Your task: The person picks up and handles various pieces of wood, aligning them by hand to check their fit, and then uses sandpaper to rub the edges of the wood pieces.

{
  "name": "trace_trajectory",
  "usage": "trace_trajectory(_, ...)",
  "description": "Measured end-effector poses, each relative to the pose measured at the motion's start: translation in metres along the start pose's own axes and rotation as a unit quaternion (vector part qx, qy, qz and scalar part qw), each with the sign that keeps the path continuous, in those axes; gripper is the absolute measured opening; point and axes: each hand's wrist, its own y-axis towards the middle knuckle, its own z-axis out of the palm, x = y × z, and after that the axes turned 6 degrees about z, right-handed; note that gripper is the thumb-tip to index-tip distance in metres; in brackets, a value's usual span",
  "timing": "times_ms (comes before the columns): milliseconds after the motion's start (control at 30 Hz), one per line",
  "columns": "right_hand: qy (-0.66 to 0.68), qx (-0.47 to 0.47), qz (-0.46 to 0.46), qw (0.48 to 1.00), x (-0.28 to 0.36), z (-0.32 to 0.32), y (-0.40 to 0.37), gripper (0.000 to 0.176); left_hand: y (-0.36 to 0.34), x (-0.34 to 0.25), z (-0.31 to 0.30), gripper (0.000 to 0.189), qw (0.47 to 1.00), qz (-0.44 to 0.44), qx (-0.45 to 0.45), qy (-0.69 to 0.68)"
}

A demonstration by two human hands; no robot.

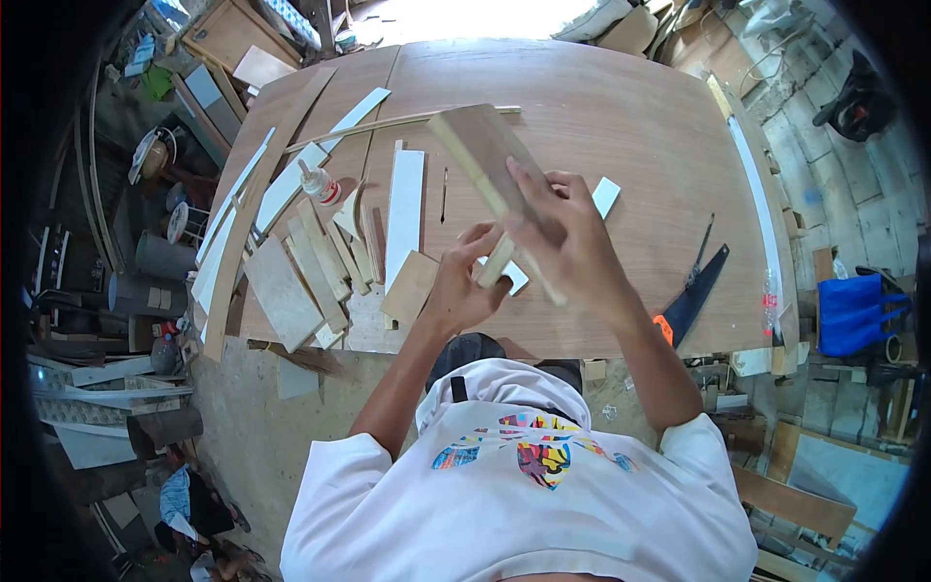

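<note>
A long brown wooden board (475, 145) with a pale edge is raised over the table, tilted toward the upper left. My right hand (567, 218) grips the board on its right side, its fingers slightly blurred. Below it, my left hand (467, 276) is closed on a small pale wood strip (497, 260), close against the board's lower part. White pieces lie on the table beneath, one (605, 196) right of my right hand and another (516, 279) partly hidden between the hands. A tan wood piece (409, 287) is beside my left hand.
On the wooden table (621, 107), wood strips (310, 247), a white panel (405, 209) and a glue bottle (320, 184) lie left. A thin pen-like tool (444, 194) is near the middle. A handsaw (696, 296), pliers-like tool (700, 254) and clear bottle (770, 303) are right.
</note>
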Motion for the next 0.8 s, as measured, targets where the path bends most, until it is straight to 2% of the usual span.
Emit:
trace_trajectory(33, 0.063, 0.028, 0.078, 0.995, -0.01, -0.001, 0.016, 0.056, 0.002, -0.004, 0.003, 0.051, 0.999, -0.028, -0.009, -0.021)
trace_trajectory(67, 0.035, 0.042, 0.099, 0.994, -0.022, -0.003, 0.027, 0.055, 0.002, -0.002, 0.008, 0.053, 0.999, 0.032, -0.035, 0.011)
trace_trajectory(100, 0.036, 0.039, 0.099, 0.994, -0.027, -0.005, 0.023, 0.055, 0.0, 0.0, 0.005, 0.053, 0.999, 0.033, -0.033, 0.012)
trace_trajectory(167, 0.095, -0.001, 0.121, 0.988, -0.032, -0.012, 0.025, 0.055, 0.002, 0.005, -0.01, 0.059, 0.983, -0.144, 0.079, -0.078)
trace_trajectory(200, 0.168, -0.02, 0.075, 0.983, -0.049, -0.01, 0.024, 0.056, 0.001, 0.012, -0.013, 0.059, 0.983, -0.146, 0.075, -0.078)
trace_trajectory(233, 0.169, -0.014, 0.077, 0.982, -0.051, -0.015, 0.018, 0.056, 0.0, 0.022, -0.015, 0.061, 0.964, -0.15, 0.082, -0.201)
trace_trajectory(267, 0.29, -0.014, 0.159, 0.944, -0.049, -0.021, 0.011, 0.057, 0.0, 0.024, -0.016, 0.064, 0.931, -0.149, 0.088, -0.321)
trace_trajectory(300, 0.404, -0.014, 0.237, 0.884, -0.045, -0.026, 0.005, 0.058, 0.0, 0.022, -0.014, 0.064, 0.932, -0.149, 0.086, -0.321)
trace_trajectory(333, 0.406, -0.013, 0.248, 0.88, -0.037, -0.031, 0.001, 0.05, 0.002, 0.014, -0.011, 0.069, 0.909, -0.143, 0.084, -0.381)
trace_trajectory(367, 0.406, -0.012, 0.249, 0.879, -0.033, -0.034, -0.003, 0.05, 0.001, 0.008, -0.007, 0.074, 0.883, -0.138, 0.082, -0.441)
trace_trajectory(400, 0.378, -0.021, 0.233, 0.896, -0.03, -0.036, -0.006, 0.051, -0.001, 0.005, -0.003, 0.074, 0.883, -0.14, 0.081, -0.441)
trace_trajectory(467, 0.316, -0.019, 0.201, 0.927, -0.023, -0.043, -0.011, 0.057, -0.001, 0.003, 0.002, 0.084, 0.817, -0.159, 0.056, -0.552)
trace_trajectory(500, 0.317, -0.019, 0.201, 0.927, -0.017, -0.045, -0.014, 0.057, -0.001, 0.003, 0.005, 0.084, 0.817, -0.159, 0.056, -0.551)
trace_trajectory(567, 0.142, -0.042, 0.105, 0.983, -0.004, -0.047, -0.022, 0.057, -0.002, 0.004, 0.008, 0.088, 0.81, -0.161, 0.041, -0.562)
trace_trajectory(600, 0.104, -0.032, 0.094, 0.99, 0.004, -0.049, -0.027, 0.058, -0.002, 0.004, 0.009, 0.088, 0.81, -0.162, 0.041, -0.562)
trace_trajectory(633, 0.104, -0.032, 0.094, 0.99, 0.011, -0.049, -0.032, 0.058, -0.002, 0.004, 0.008, 0.085, 0.815, -0.161, 0.043, -0.555)
trace_trajectory(700, 0.074, -0.036, 0.032, 0.996, 0.024, -0.044, -0.04, 0.058, -0.002, 0.009, 0.005, 0.081, 0.82, -0.159, 0.047, -0.548)
trace_trajectory(767, 0.033, -0.035, 0.01, 0.999, 0.03, -0.037, -0.05, 0.059, -0.004, 0.022, -0.003, 0.067, 0.93, -0.167, 0.025, -0.327)
trace_trajectory(800, -0.007, -0.033, -0.011, 0.999, 0.032, -0.034, -0.054, 0.06, -0.005, 0.026, -0.003, 0.067, 0.93, -0.166, 0.026, -0.326)
